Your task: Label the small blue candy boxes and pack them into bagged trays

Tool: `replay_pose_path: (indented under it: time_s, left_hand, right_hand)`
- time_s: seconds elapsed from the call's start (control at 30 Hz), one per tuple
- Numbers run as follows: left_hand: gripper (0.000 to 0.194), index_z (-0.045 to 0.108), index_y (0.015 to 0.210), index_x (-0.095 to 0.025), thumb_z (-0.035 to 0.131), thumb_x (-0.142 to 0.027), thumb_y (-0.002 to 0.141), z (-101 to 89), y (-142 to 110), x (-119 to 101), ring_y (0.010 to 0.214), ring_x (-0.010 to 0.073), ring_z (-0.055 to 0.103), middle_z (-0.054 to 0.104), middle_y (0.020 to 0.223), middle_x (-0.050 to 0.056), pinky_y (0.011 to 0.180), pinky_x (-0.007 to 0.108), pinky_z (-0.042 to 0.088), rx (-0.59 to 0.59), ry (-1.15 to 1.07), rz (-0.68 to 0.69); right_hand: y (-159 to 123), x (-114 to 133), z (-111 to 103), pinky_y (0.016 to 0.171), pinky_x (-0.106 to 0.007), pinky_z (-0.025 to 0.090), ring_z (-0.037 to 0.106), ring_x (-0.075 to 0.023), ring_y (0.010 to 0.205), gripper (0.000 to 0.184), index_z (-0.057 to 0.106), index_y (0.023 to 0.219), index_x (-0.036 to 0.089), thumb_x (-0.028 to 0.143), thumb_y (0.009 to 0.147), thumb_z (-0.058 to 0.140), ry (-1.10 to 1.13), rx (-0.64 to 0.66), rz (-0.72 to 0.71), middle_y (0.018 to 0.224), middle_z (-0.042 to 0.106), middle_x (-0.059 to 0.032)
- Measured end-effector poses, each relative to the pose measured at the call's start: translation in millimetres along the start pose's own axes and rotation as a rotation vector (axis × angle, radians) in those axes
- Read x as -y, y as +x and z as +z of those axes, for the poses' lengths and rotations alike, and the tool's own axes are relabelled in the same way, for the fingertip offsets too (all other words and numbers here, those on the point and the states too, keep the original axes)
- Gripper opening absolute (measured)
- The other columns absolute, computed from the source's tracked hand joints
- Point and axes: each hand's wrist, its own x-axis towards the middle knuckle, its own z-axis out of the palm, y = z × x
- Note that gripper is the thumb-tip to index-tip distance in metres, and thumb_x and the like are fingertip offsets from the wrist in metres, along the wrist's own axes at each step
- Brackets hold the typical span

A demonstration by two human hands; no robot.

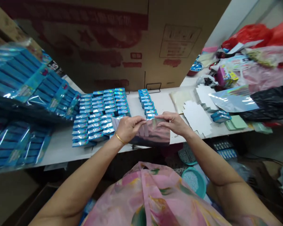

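A shiny, mirror-like card sheet [159,136] is held between my hands just over the front edge of the white table [58,153]. My left hand [128,128], with a gold bangle at the wrist, closes thumb and fingers on the sheet's left part, where several pale flaps or strips show. Thumb and fingers of my right hand [172,122] pinch its upper right edge. Just beyond the sheet runs a short column of small blue boxes [146,102]. Left of my hands stand several rows of similar blue boxes [99,110]. Part of the sheet is hidden behind my left hand.
A large cardboard carton [122,47] stands along the back. Clear-wrapped blue packs [23,78] pile up at left. At right lie white card blanks [196,116], a shiny sheet [233,99], green pads [235,123] and plastic bags [266,69]. Below is a teal basin [201,183].
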Motion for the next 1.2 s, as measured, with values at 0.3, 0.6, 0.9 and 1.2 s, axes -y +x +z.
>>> replay_pose_path:
  time_s: [0.3, 0.6, 0.9, 1.2]
  left_hand:
    - [0.025, 0.061, 0.074, -0.019, 0.04, -0.03, 0.084, 1.7, -6, -11, 0.068, 0.0131, 0.058, 0.066, 0.071, 0.002, 0.062, 0.024, 0.037, 0.112, 0.112, 0.143]
    - [0.031, 0.06, 0.07, -0.02, 0.036, -0.034, 0.085, 30.3, 33, -5, 0.057, 0.0133, 0.054, 0.062, 0.06, 0.002, 0.058, 0.024, 0.034, 0.187, 0.114, 0.001]
    - [0.027, 0.063, 0.075, -0.019, 0.041, -0.035, 0.079, 51.1, 75, 25, 0.066, 0.0147, 0.055, 0.065, 0.07, 0.001, 0.065, 0.024, 0.04, 0.146, -0.367, -0.324]
    - [0.026, 0.064, 0.068, -0.02, 0.047, -0.038, 0.074, 88.5, 85, 70, 0.061, 0.0151, 0.053, 0.062, 0.062, 0.0, 0.06, 0.023, 0.038, 0.148, -0.424, -0.451]
  right_hand:
    - [-16, 5, -1, 0.06, -0.019, 0.038, 0.052, -0.0094, 0.062, 0.017, 0.066, 0.068, 0.016, 0.026, 0.077, 0.056, -0.035, 0.055, 0.073, 0.064, 0.057, 0.0003]
    - [13, -43, -28, 0.061, -0.021, 0.036, 0.051, -0.0105, 0.063, 0.024, 0.065, 0.068, 0.016, 0.027, 0.083, 0.05, -0.254, 0.131, -0.019, 0.064, 0.058, -0.001]
    - [59, -79, -15, 0.074, -0.033, 0.036, 0.049, -0.0187, 0.089, 0.028, 0.056, 0.11, 0.023, 0.021, 0.086, 0.042, -0.673, -0.044, -0.487, 0.096, 0.061, -0.006]
    - [67, -132, 34, 0.076, -0.03, 0.042, 0.055, -0.016, 0.087, 0.019, 0.061, 0.095, 0.019, 0.022, 0.085, 0.045, -0.376, -0.137, -0.327, 0.095, 0.063, -0.0075]
